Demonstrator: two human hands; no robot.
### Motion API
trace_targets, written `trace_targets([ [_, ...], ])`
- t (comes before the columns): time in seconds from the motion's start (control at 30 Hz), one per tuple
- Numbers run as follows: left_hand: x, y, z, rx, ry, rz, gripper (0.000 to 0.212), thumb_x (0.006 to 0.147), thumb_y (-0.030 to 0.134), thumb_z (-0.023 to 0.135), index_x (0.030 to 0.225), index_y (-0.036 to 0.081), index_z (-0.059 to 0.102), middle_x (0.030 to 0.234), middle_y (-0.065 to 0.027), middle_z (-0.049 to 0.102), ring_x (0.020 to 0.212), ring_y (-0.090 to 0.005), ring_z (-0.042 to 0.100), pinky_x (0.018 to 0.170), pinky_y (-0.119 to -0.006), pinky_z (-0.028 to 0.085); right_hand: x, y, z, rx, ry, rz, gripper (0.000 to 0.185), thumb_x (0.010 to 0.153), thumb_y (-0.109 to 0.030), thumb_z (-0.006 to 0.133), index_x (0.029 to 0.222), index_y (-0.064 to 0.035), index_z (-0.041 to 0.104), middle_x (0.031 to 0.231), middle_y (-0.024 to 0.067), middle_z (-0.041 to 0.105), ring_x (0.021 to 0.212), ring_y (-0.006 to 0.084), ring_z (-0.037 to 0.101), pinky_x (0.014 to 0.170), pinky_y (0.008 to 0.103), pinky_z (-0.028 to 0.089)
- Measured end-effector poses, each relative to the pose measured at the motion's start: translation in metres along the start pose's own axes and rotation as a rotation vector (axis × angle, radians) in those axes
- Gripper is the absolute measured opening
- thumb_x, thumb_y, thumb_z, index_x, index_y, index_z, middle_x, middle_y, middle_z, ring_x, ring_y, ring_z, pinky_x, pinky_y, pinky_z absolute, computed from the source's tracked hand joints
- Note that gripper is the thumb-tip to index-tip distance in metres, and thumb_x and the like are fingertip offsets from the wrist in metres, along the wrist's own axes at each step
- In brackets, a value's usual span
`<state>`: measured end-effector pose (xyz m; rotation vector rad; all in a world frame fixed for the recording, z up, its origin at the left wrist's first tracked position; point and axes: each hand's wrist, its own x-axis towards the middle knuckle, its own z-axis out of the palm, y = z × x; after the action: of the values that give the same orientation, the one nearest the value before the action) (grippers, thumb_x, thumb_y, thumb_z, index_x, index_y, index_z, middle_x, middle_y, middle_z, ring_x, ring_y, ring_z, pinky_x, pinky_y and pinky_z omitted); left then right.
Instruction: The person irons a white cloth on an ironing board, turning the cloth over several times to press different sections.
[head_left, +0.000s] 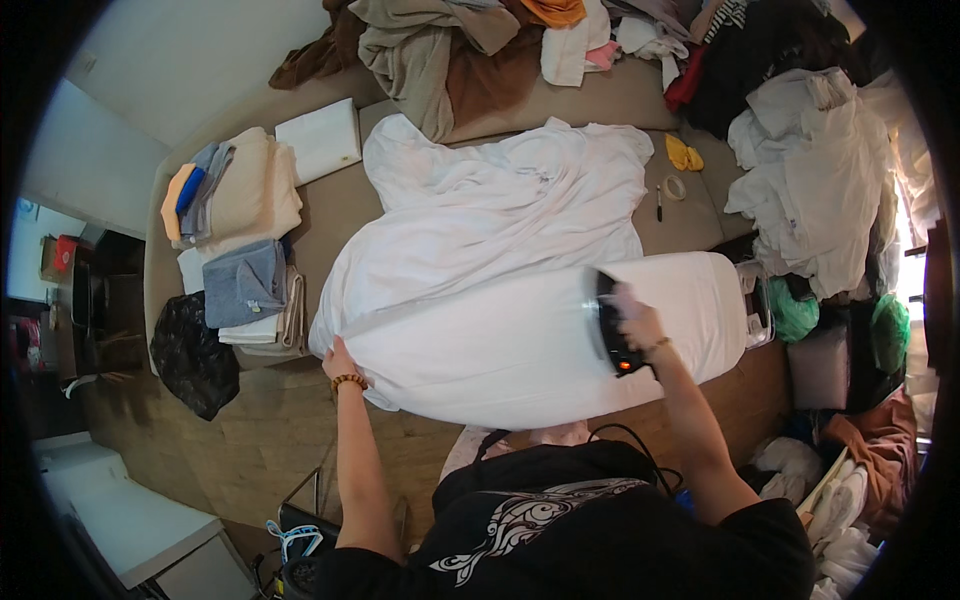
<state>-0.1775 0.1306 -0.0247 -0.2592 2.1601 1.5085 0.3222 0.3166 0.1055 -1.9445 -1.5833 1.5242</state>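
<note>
A white sheet (480, 345) is spread over an ironing board, and its far part lies rumpled on the sofa behind. At the board's narrow left end, my left hand (341, 360) pinches the sheet's edge. My right hand (641, 324) grips the handle of a black clothes iron (611, 322), which rests on the sheet towards the right, slightly blurred. An orange light glows at the iron's heel. Its dark cord (637, 442) loops down beside my body.
Folded towels (244, 281) and a black plastic bag (196, 352) sit at the left of the beige sofa (697, 217). A tape roll (674, 187), a pen (659, 203) and a yellow cloth (683, 153) lie at right. Crumpled white linen (814, 180) is heaped beyond. A chair (304, 517) stands near my left elbow.
</note>
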Motion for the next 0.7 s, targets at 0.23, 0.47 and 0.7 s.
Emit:
trace_targets([
  [0.23,0.045,0.017,-0.040,0.313,-0.149,0.174,0.049,0.085,0.037,0.056,0.100,-0.010,0.053,0.094,-0.0163,0.060,0.076,-0.0234,0.056,0.070,-0.032,0.045,-0.024,-0.105,0.230,-0.419,-0.370,-0.578,0.034,0.062,-0.013,0.053,0.093,-0.0011,0.060,0.090,0.0259,0.060,0.088,0.0405,0.058,0.081,0.0435,0.046],
  [0.47,0.049,0.014,-0.044,0.497,-0.223,0.157,0.046,0.086,0.036,0.053,0.102,-0.007,0.053,0.096,-0.0130,0.059,0.081,-0.0212,0.055,0.071,-0.034,0.044,-0.050,-0.125,0.250,-0.794,-0.697,-0.610,0.042,0.066,-0.010,0.051,0.107,-0.0093,0.058,0.099,0.0203,0.061,0.094,0.0365,0.058,0.083,0.0412,0.046],
  [0.7,0.016,-0.043,-0.076,-0.017,0.046,-0.357,0.057,0.086,0.048,0.047,0.124,0.006,0.044,0.109,-0.0079,0.053,0.089,-0.0225,0.051,0.068,-0.037,0.042,-0.036,-0.010,0.074,-0.793,-0.439,-0.444,0.034,0.063,-0.013,0.055,0.097,-0.0071,0.058,0.093,0.0191,0.062,0.086,0.0352,0.059,0.078,0.0390,0.048],
])
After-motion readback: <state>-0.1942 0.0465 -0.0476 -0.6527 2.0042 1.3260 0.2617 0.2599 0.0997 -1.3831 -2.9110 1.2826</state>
